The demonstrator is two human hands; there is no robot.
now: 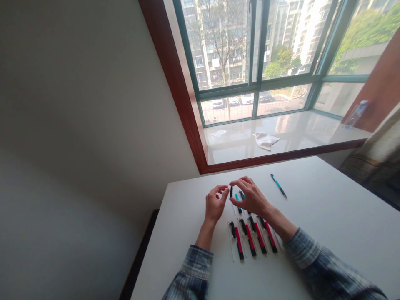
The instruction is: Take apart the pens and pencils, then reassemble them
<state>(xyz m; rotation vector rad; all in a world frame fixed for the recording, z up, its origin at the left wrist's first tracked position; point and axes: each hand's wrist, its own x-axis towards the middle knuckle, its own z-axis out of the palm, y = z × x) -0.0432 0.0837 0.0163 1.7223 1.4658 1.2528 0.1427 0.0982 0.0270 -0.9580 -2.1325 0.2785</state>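
Note:
My right hand (252,197) grips a short black pen part (231,191) upright between thumb and forefinger. Just left of it, my left hand (215,204) is curled, its thumb and forefinger tips nearly meeting; anything between them is too small to make out. Below the hands lie several red pen barrels with black grips (250,241), thin white refills (231,246) and black clip parts (232,229) in a row. Partly behind my right hand are a teal pen barrel (238,201) and more small parts. An assembled teal pen (278,185) rests farther right.
The white table (175,233) meets a wall on the left and a red-brown window frame (237,163) at the back. On the sill lie a crumpled white cloth (265,141) and a paper piece (219,133). A clear bottle (356,113) and curtain (371,154) are at right.

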